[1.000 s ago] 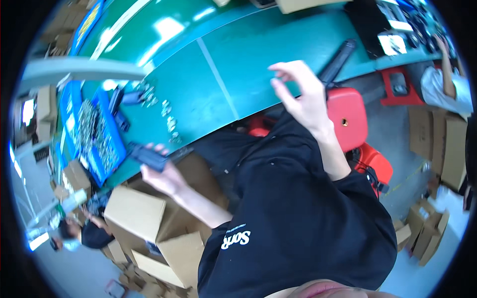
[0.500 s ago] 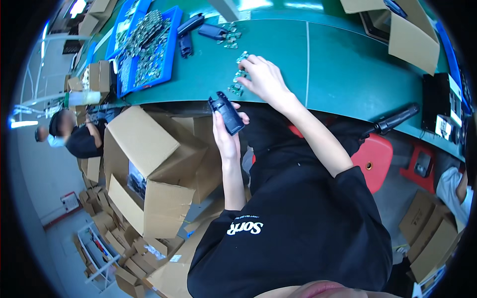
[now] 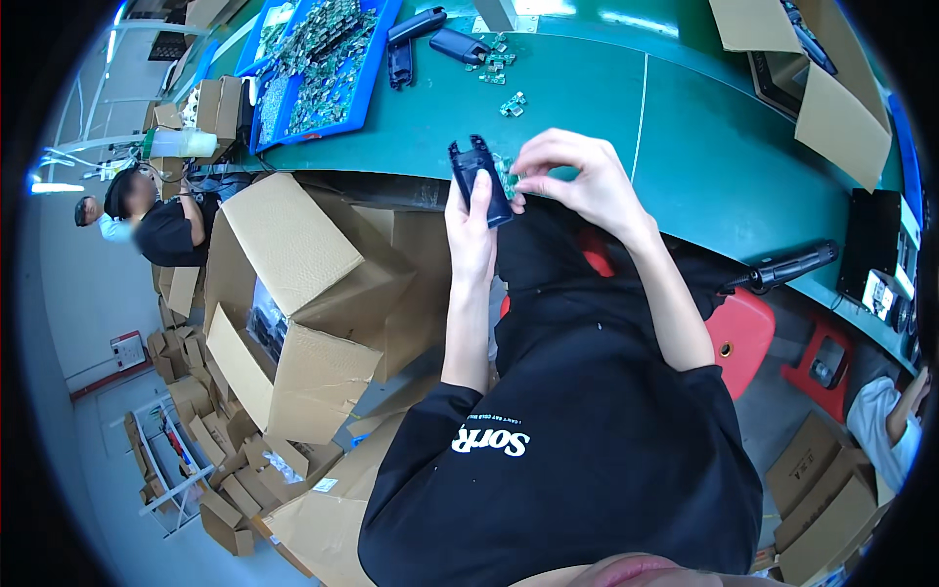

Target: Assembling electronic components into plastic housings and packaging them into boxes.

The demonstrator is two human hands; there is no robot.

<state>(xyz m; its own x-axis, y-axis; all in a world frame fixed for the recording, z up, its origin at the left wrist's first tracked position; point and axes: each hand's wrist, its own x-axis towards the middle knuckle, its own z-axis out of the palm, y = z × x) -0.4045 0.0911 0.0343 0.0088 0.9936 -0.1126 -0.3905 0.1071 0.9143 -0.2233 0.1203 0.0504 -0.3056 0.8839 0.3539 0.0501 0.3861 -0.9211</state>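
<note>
My left hand [image 3: 469, 233] is wrapped round a dark plastic housing [image 3: 476, 176], tilted upright at the table's near edge, with its notched end pointing away from me. Close to the right of it is my right hand [image 3: 587, 176], thumb and forefinger brought together. Whatever those fingertips hold is too small to make out. Small green circuit boards [image 3: 506, 172] show between the housing and the right fingertips, partly hidden. Another little group of boards [image 3: 513, 104] lies farther off on the green tabletop [image 3: 572, 88].
A blue divided tray [image 3: 369, 88] heaped with circuit boards stands at the far left, beside several dark housings [image 3: 460, 45]. Open cartons [image 3: 323, 377] fill the floor at left. A black handheld device [image 3: 797, 264] lies at the right table edge, near a red stool [image 3: 740, 338].
My right hand has drawn back from the boards on the table toward the housing, its fingers now pinched. The left hand has raised the housing closer to it. The whole view has shifted slightly.
</note>
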